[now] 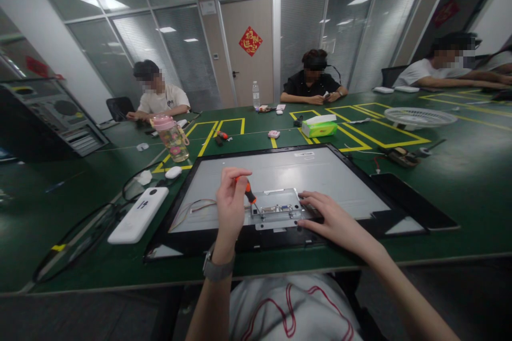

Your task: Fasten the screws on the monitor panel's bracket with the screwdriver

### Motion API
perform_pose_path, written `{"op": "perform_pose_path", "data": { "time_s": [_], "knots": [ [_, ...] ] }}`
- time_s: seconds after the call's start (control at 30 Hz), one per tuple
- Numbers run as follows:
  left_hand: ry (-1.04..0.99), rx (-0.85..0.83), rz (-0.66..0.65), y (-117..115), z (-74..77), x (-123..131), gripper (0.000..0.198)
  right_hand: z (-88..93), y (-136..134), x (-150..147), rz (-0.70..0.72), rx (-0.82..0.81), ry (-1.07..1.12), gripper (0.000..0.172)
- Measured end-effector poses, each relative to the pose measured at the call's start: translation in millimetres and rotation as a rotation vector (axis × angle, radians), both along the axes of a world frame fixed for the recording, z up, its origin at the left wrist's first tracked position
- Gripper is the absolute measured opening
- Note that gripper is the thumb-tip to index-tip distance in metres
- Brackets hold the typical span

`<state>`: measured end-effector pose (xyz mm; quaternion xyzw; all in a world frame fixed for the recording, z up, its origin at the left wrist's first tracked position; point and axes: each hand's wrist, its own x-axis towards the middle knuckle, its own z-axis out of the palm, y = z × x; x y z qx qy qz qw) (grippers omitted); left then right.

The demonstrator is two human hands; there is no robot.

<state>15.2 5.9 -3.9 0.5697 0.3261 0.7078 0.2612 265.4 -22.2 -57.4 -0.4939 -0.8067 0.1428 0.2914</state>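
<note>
A monitor panel [336, 176] lies flat in front of me, its grey metal back facing up inside a black frame. Near its front edge sits a metal bracket [276, 200] with a row of connector ports. My left hand [232, 200] is closed around an orange and black screwdriver [250, 192], whose tip points down at the bracket's left side. On the bracket's right edge rests my right hand [330, 218], fingers spread, holding nothing. Thin wires [200, 205] run over the panel to the left of my left hand.
Left of the panel lie a white power bank [138, 218], a black cable [76, 250] and a pink-lidded bottle [172, 138]. A dark phone-like slab [412, 202] is at the right. Behind are a green tissue pack [320, 127] and a white fan grille [420, 116]. Several people sit across the table.
</note>
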Motion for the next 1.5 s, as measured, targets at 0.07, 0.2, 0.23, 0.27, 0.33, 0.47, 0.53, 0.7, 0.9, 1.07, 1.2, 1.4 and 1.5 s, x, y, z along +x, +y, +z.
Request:
{"op": "perform_pose_path", "data": {
  "time_s": [0.07, 0.2, 0.23, 0.27, 0.33, 0.47, 0.53, 0.7, 0.9, 1.07, 1.2, 1.4, 1.5],
  "knots": [
    [-0.046, -0.035, -0.042, -0.3, -0.1, 0.6, 0.026, -0.3, 0.1, 0.0, 0.002, 0.004, 0.000, 0.034],
    [-0.127, -0.049, -0.100, 0.0, 0.2, 1.7, 0.029, -1.0, 0.7, 0.2, 0.003, 0.004, -0.002, 0.035],
    [-0.106, -0.030, -0.074, 0.1, 0.5, 1.6, 0.028, -1.4, 0.9, 0.3, 0.001, 0.006, -0.003, 0.035],
    [-0.076, -0.008, -0.040, 0.1, 0.7, 1.3, 0.026, -1.8, 1.1, 0.5, -0.001, 0.007, -0.004, 0.035],
    [-0.017, 0.022, 0.004, 0.0, 0.6, 0.5, 0.022, -2.5, 1.4, 0.7, -0.004, 0.006, -0.008, 0.035],
    [-0.060, -0.055, -0.082, 0.0, -2.1, -1.4, 0.027, -2.7, 1.4, 0.8, -0.003, 0.000, -0.018, 0.036],
    [-0.095, -0.055, -0.100, 0.4, -3.1, -1.9, 0.029, -2.3, 1.2, 0.7, -0.001, -0.002, -0.024, 0.036],
    [-0.044, -0.004, -0.058, 0.0, -1.7, -1.6, 0.024, -1.7, 1.0, 0.7, -0.001, -0.007, -0.022, 0.036],
    [-0.116, -0.055, -0.110, 0.4, -2.5, -1.5, 0.030, -1.3, 0.0, 0.5, -0.004, -0.001, -0.006, 0.036],
    [-0.054, -0.025, -0.041, 0.8, -3.6, -2.6, 0.025, 0.3, -0.7, -0.5, -0.007, -0.003, 0.003, 0.034],
    [-0.123, -0.078, -0.110, -0.1, -3.8, -3.2, 0.031, 2.1, -0.8, -1.6, -0.002, 0.007, 0.002, 0.033],
    [-0.078, -0.015, -0.068, 1.4, -5.2, -4.7, 0.023, 4.4, -1.7, -2.4, -0.005, -0.003, 0.006, 0.033],
    [-0.128, -0.092, -0.102, 0.7, -4.8, -4.0, 0.029, 4.9, -2.1, -2.6, -0.003, -0.007, 0.005, 0.032]
  ]
}}
